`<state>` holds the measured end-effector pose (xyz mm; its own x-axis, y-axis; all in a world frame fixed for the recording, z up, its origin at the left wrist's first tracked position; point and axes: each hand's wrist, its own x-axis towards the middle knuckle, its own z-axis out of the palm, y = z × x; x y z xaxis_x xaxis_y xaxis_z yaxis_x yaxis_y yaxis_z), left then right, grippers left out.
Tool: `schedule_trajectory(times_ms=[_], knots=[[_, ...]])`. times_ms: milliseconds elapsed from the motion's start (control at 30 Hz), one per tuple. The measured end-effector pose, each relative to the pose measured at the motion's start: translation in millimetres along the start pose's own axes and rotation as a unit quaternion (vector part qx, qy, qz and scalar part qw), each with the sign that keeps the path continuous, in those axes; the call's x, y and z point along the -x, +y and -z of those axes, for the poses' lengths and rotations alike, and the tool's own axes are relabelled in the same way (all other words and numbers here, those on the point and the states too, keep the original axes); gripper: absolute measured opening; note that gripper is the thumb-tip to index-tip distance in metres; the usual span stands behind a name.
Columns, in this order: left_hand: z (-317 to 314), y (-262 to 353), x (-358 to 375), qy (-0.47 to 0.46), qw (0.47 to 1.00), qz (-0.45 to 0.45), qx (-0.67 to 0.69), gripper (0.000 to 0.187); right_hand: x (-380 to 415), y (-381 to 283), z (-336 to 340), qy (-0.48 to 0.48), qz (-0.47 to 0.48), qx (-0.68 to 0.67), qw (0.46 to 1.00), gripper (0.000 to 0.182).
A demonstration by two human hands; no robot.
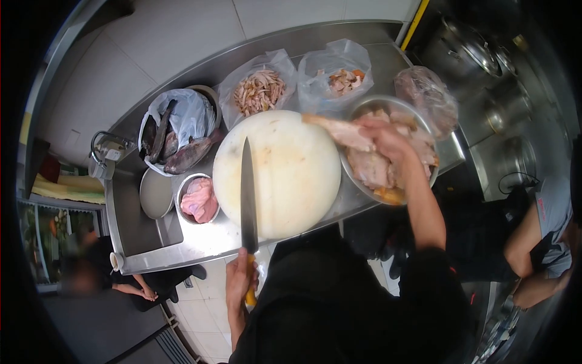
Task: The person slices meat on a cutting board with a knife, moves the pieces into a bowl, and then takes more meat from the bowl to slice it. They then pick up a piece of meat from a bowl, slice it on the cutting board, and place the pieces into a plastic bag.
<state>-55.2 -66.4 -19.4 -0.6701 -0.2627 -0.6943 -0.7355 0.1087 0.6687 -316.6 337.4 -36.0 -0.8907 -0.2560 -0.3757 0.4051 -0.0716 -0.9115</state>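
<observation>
My left hand (240, 276) is closed around the yellow handle of a long kitchen knife (247, 188). Its blade points away from me and lies over the left part of a round white cutting board (297, 188). My right hand (385, 138), a little blurred, grips a pale piece of meat (344, 132) above a metal bowl (357, 104). The far end of that piece reaches over the board's right edge. More pieces of meat (371, 168) with yellowish-brown skin fill the bowl.
Behind the board stand bags of sliced meat (259, 91) and chopped meat (344, 82). A tied bag (427, 100) sits right. Left are fish (188, 155) in a lined bucket, a bowl of pink meat (199, 200) and a sink (130, 209). People are at both sides.
</observation>
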Motion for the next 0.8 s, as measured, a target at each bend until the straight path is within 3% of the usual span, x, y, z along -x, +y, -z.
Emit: schedule_trajectory(times_ms=[133, 167, 267, 300, 400, 533, 633, 733, 767, 800], knots=[[3, -6, 2, 0.011, 1.0, -0.006, 0.019, 0.072, -19, 22, -24, -0.121, -0.021, 0.077, 0.989, 0.044], [4, -7, 2, 0.016, 1.0, -0.007, 0.022, 0.071, -28, 33, -29, -0.148, 0.011, 0.162, 0.976, 0.038], [5, -11, 1, 0.028, 0.999, 0.009, 0.028, 0.07, -36, 59, -74, -0.124, -0.006, 0.204, 0.971, 0.033], [7, -12, 0, 0.022, 0.999, 0.014, 0.029, 0.069, -47, 71, -86, -0.081, -0.006, 0.301, 0.95, 0.034], [9, -18, 2, 0.012, 0.999, 0.011, 0.042, 0.066, -38, 93, -111, 0.007, 0.272, 0.486, 0.83, 0.043], [11, -24, 10, 0.02, 0.999, 0.018, 0.04, 0.065, -10, 78, -129, -0.037, 0.339, 0.508, 0.791, 0.05], [14, -30, 18, 0.017, 0.999, 0.019, 0.044, 0.065, -7, 97, -118, -0.118, 0.382, 0.567, 0.72, 0.054], [19, -39, 20, -0.003, 0.998, 0.026, 0.065, 0.066, -9, 105, -123, -0.076, 0.391, 0.545, 0.737, 0.051], [21, -41, 19, -0.009, 0.997, 0.034, 0.071, 0.066, -14, 105, -128, -0.043, 0.42, 0.567, 0.707, 0.042], [23, -42, 18, -0.015, 0.996, 0.039, 0.077, 0.067, -20, 105, -131, -0.041, 0.416, 0.568, 0.709, 0.037]])
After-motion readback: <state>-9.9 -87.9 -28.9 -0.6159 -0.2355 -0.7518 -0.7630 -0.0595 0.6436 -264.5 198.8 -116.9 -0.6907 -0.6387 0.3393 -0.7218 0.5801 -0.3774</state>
